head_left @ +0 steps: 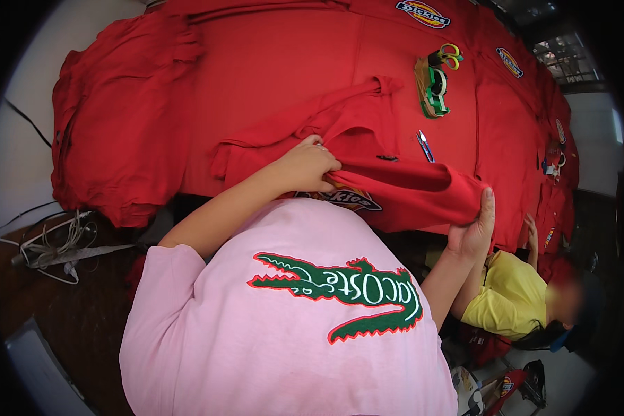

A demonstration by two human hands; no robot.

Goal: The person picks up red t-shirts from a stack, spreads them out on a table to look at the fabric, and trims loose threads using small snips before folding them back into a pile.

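Note:
A red garment (416,208) with an oval printed patch on its front is stretched between my hands at the near edge of the table. My left hand (308,165) has its fingers closed on the bunched cloth near the patch. At the other end, my right hand (473,232) grips the garment's edge, thumb lying on top and fingers underneath, mostly hidden. Between the hands the cloth gapes in a long fold or opening. The rest of the garment lies crumpled beyond my left hand. Just past it are small blue thread snips (425,147) on the red surface.
A green tape dispenser (433,93) stands beyond the snips, with yellow-handled scissors (447,57) at its far end. Red garments are heaped (121,118) at the left. A person in a yellow shirt (509,295) is at the right. Tangled white cables (59,243) lie lower left.

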